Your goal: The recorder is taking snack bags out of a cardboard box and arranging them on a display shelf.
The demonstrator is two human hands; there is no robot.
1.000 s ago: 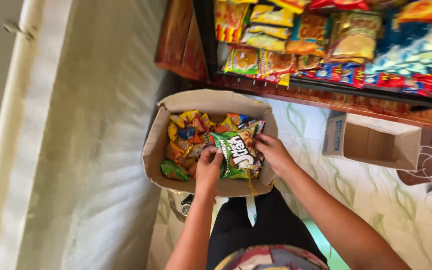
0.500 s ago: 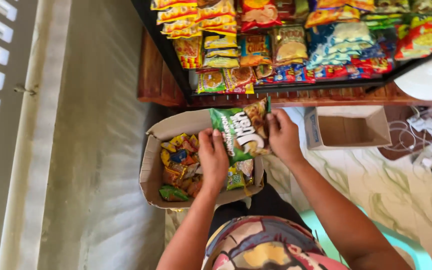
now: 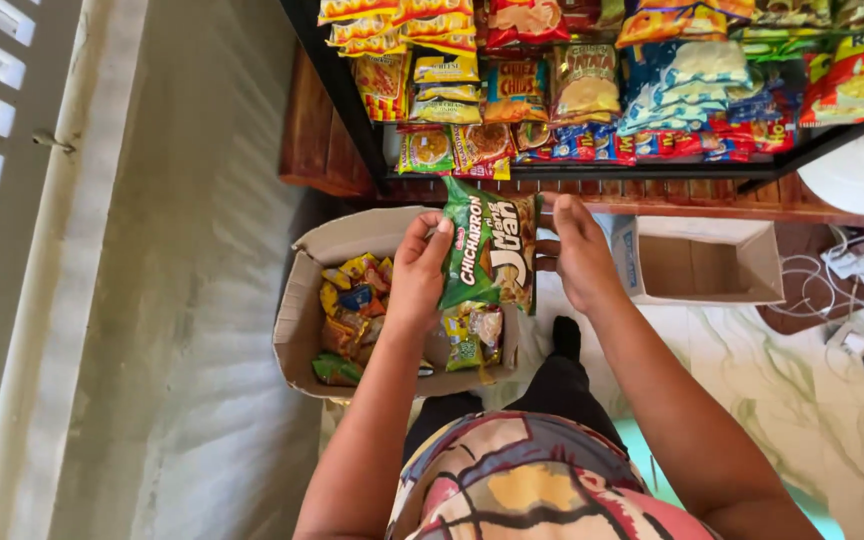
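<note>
Left hand (image 3: 420, 268) and right hand (image 3: 580, 255) each have a closed grip on a side edge of the green snack packet (image 3: 487, 250), held upright between them above the open cardboard box (image 3: 297, 320) of snacks, below the shelf (image 3: 572, 172).

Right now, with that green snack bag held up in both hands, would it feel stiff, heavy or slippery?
The green snack bag looks puffed and thin-walled, so it is probably light for its size and floppy, crinkling under a squeeze. The left hand and right hand pinch it at its side edges, which suggests little weight. Its glossy film may be a bit slippery, and the contents likely crush easily.
</note>
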